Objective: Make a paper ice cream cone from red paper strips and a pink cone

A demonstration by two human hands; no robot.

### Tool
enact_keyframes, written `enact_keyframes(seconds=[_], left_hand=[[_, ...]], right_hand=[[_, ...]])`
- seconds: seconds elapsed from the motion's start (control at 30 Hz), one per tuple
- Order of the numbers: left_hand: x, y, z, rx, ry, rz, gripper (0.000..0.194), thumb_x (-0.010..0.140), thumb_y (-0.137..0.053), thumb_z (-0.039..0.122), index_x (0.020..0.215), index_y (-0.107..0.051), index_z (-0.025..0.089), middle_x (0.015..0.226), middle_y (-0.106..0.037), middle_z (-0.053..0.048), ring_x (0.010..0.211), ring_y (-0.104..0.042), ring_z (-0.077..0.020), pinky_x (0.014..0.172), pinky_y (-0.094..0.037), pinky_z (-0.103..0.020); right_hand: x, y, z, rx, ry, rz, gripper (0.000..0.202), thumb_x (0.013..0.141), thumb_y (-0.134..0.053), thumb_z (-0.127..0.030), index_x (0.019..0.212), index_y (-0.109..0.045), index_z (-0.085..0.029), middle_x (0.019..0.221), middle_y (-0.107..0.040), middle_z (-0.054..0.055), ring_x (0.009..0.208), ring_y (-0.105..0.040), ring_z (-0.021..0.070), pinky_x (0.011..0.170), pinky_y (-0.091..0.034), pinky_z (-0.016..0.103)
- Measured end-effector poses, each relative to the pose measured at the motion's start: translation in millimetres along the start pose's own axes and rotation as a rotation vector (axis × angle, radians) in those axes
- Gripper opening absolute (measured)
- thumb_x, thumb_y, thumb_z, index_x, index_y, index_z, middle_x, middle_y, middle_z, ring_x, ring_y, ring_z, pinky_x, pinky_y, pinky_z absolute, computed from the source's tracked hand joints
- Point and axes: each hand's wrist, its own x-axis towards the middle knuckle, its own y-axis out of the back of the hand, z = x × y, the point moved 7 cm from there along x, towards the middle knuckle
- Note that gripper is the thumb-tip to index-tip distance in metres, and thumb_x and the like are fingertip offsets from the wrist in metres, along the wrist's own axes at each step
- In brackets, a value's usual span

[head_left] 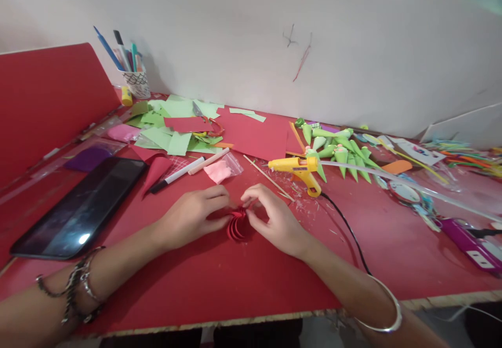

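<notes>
Left hand (198,213): one; grip pinched on the upper left side of the red curl. Red curl (236,227): one, low over the surface (219,285), between the hands; it lies to the right of the left grip and to the left of the right, loops facing the near edge, long axis unclear. Right hand (276,222): one; grip pinched at the curl's top. Both hands touch it; neither is nearer.

Round about, from the left: phone (80,209), one. Cup (136,83), one, holding several pens (124,54). Green scraps (178,144), many, overlapping, uncountable. Marker (178,174), one. Pink pen (209,160), one, beside it. Scissors (198,110), one. Glue gun (295,165), one, beyond the right hand. Green cones (341,158), heaped, exact count unclear.
</notes>
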Motion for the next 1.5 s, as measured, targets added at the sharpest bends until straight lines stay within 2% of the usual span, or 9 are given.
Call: enact_keyframes(seconds=[0.1, 0.27, 0.57, 0.73, 0.87, 1.2, 1.5], left_hand=[[-0.3, -0.8, 2.7, 0.005, -0.032, 0.000, 0.015, 0.082, -0.046, 0.025, 0.086, -0.058, 0.018, 0.077, -0.057, -0.001, 0.066, -0.054, -0.0105, 0.058, -0.040, -0.019], [-3.1, 2.6, 3.4, 0.076, -0.068, 0.070, 0.012, 0.081, -0.047, 0.022, 0.074, -0.055, 0.016, 0.068, -0.055, 0.001, 0.058, -0.049, -0.0086, 0.052, -0.034, -0.018], [-4.6, 4.7, 3.4, 0.137, -0.100, 0.091, 0.014, 0.083, -0.044, 0.024, 0.076, -0.054, 0.017, 0.071, -0.056, 0.001, 0.059, -0.050, -0.0093, 0.053, -0.034, -0.019], [-4.2, 4.7, 5.6, 0.083, -0.085, 0.033, 0.015, 0.081, -0.047, 0.030, 0.083, -0.056, 0.019, 0.077, -0.058, 0.000, 0.063, -0.052, -0.0109, 0.056, -0.036, -0.020], [-5.3, 11.4, 8.9, 0.017, -0.103, 0.057, 0.018, 0.080, -0.046, 0.030, 0.086, -0.056, 0.017, 0.077, -0.058, -0.002, 0.069, -0.053, -0.0136, 0.062, -0.038, -0.023], [-2.5, 2.6, 4.2, 0.033, -0.068, -0.026, 0.019, 0.080, -0.046, 0.033, 0.084, -0.057, 0.018, 0.075, -0.056, -0.001, 0.064, -0.051, -0.0115, 0.057, -0.037, -0.021], [-3.9, 7.1, 9.1, 0.020, -0.104, 0.019, 0.018, 0.080, -0.046, 0.033, 0.080, -0.054, 0.017, 0.069, -0.056, 0.000, 0.060, -0.049, -0.0101, 0.055, -0.036, -0.020]], right_hand=[[0.4, -0.7, -1.3, 0.006, 0.005, -0.023, 0.021, 0.076, -0.042, -0.004, 0.089, -0.045, -0.020, 0.090, -0.047, 0.002, 0.082, -0.050, 0.0116, 0.074, -0.044, 0.025], [1.6, 2.7, -5.4, -0.059, 0.022, -0.024, 0.016, 0.077, -0.043, -0.006, 0.084, -0.047, -0.020, 0.089, -0.047, 0.001, 0.082, -0.049, 0.0113, 0.075, -0.042, 0.024], [1.4, 7.3, -3.9, -0.110, 0.020, 0.013, 0.016, 0.077, -0.046, -0.007, 0.085, -0.051, -0.020, 0.088, -0.047, 0.002, 0.082, -0.049, 0.0127, 0.073, -0.041, 0.026], [0.9, 5.9, -3.7, -0.130, 0.026, -0.018, 0.014, 0.078, -0.047, -0.008, 0.083, -0.052, -0.019, 0.085, -0.048, 0.001, 0.080, -0.049, 0.0116, 0.073, -0.040, 0.024], [0.6, 5.4, -3.3, -0.125, 0.034, -0.034, 0.015, 0.078, -0.047, -0.006, 0.084, -0.052, -0.020, 0.085, -0.048, 0.001, 0.079, -0.049, 0.0114, 0.072, -0.040, 0.024], [-0.1, 6.5, -3.9, -0.126, 0.050, -0.019, 0.015, 0.078, -0.047, -0.006, 0.084, -0.052, -0.020, 0.085, -0.048, 0.001, 0.080, -0.049, 0.0111, 0.074, -0.040, 0.024], [0.0, 4.8, -3.1, -0.135, 0.023, -0.032, 0.015, 0.077, -0.048, -0.007, 0.082, -0.051, -0.020, 0.084, -0.047, 0.001, 0.076, -0.048, 0.0112, 0.069, -0.040, 0.023]])
